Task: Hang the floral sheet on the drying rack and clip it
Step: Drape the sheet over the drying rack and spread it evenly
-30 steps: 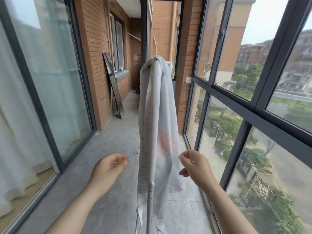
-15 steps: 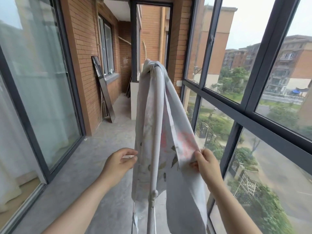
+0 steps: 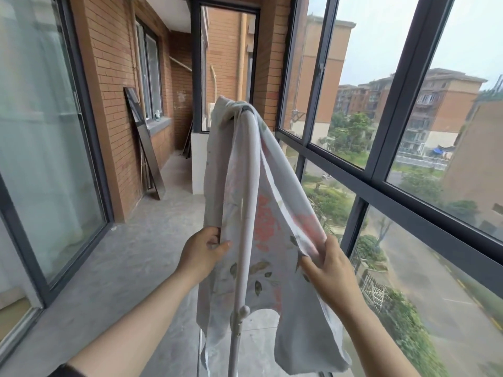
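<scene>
The floral sheet (image 3: 268, 224), pale with pink flowers and green leaves, hangs over the white rail of the drying rack (image 3: 249, 202), which runs away from me. My left hand (image 3: 202, 250) pinches the sheet's left edge between thumb and fingers. On the right side my right hand (image 3: 328, 270) grips a bunched fold and holds it out away from the rail. A dark clip-like piece (image 3: 246, 108) sits at the rail's far top end. The rack's lower legs are mostly hidden by the cloth.
I stand on a narrow balcony with a grey floor (image 3: 136, 254). Big windows with dark frames (image 3: 386, 148) run along the right, a glass door (image 3: 46, 148) and a brick wall on the left. A dark panel (image 3: 145, 145) leans against the brick wall.
Both hands went from empty and apart from the sheet to holding it: the right took a fold first and pulled it outward, then the left pinched the left edge. The view tilted up.
</scene>
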Demonstrator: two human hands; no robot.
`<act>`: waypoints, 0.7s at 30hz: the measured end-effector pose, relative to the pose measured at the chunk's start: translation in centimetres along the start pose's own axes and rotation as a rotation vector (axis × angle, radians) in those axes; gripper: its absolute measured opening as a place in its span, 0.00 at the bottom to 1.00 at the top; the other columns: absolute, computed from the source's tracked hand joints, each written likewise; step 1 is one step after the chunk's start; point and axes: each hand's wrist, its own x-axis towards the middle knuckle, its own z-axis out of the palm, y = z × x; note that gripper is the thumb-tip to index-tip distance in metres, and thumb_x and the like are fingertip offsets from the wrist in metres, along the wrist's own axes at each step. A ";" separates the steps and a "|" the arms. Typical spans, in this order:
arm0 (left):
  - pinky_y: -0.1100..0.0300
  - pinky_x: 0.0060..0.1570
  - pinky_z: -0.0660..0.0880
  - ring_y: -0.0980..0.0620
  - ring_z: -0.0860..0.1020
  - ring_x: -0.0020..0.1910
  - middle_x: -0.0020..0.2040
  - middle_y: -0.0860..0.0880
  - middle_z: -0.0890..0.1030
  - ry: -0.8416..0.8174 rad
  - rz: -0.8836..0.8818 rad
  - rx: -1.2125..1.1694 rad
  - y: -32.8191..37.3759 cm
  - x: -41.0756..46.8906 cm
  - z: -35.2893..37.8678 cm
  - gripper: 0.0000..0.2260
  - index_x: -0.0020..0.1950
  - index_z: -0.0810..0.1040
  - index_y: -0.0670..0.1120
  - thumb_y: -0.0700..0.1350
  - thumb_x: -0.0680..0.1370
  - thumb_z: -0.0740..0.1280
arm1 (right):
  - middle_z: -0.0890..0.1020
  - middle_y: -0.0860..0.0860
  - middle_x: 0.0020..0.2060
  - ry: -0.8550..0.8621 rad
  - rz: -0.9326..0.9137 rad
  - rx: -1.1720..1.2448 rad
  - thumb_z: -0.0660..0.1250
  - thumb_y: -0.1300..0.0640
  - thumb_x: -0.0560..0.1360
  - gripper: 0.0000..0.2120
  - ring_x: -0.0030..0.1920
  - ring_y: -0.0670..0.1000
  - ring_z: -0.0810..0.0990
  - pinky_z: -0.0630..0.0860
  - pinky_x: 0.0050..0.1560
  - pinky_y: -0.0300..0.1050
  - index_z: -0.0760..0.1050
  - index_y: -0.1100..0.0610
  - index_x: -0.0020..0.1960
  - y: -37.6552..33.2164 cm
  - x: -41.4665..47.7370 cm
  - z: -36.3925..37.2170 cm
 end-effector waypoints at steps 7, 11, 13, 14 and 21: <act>0.62 0.29 0.61 0.51 0.66 0.28 0.28 0.48 0.67 0.243 0.193 0.017 -0.1 -1.8 -1.7 0.16 0.33 0.63 0.45 0.43 0.78 0.65 | 0.76 0.51 0.36 0.066 -0.078 -0.160 0.55 0.61 0.79 0.12 0.36 0.56 0.71 0.64 0.34 0.50 0.67 0.53 0.60 1.6 -0.1 0.5; 0.61 0.30 0.63 0.50 0.67 0.29 0.28 0.46 0.68 0.411 0.320 0.004 1.9 -2.5 -4.7 0.14 0.36 0.65 0.40 0.43 0.79 0.64 | 0.72 0.48 0.30 -0.025 0.002 -0.216 0.56 0.60 0.78 0.10 0.36 0.57 0.72 0.67 0.35 0.51 0.64 0.51 0.39 3.7 -0.4 2.0; 0.65 0.28 0.61 0.52 0.65 0.28 0.29 0.49 0.67 0.448 0.369 0.015 3.0 -2.5 -5.9 0.13 0.37 0.66 0.41 0.43 0.79 0.64 | 0.71 0.48 0.31 -0.122 0.104 -0.231 0.55 0.59 0.78 0.12 0.37 0.57 0.72 0.65 0.35 0.50 0.61 0.50 0.36 5.3 -0.6 3.6; 0.66 0.28 0.61 0.53 0.65 0.28 0.29 0.50 0.68 0.446 0.402 0.018 3.4 -2.5 -6.3 0.11 0.39 0.68 0.42 0.43 0.79 0.64 | 0.73 0.49 0.32 -0.167 0.152 -0.243 0.55 0.59 0.78 0.12 0.39 0.57 0.73 0.65 0.36 0.49 0.62 0.51 0.37 6.0 -0.6 4.3; 0.70 0.32 0.63 0.56 0.68 0.30 0.32 0.49 0.71 0.322 0.512 0.049 3.9 -3.4 -6.1 0.08 0.40 0.72 0.41 0.41 0.78 0.66 | 0.82 0.52 0.51 -0.260 0.189 -0.090 0.59 0.54 0.78 0.12 0.51 0.54 0.80 0.75 0.47 0.46 0.73 0.53 0.59 4.5 0.1 6.6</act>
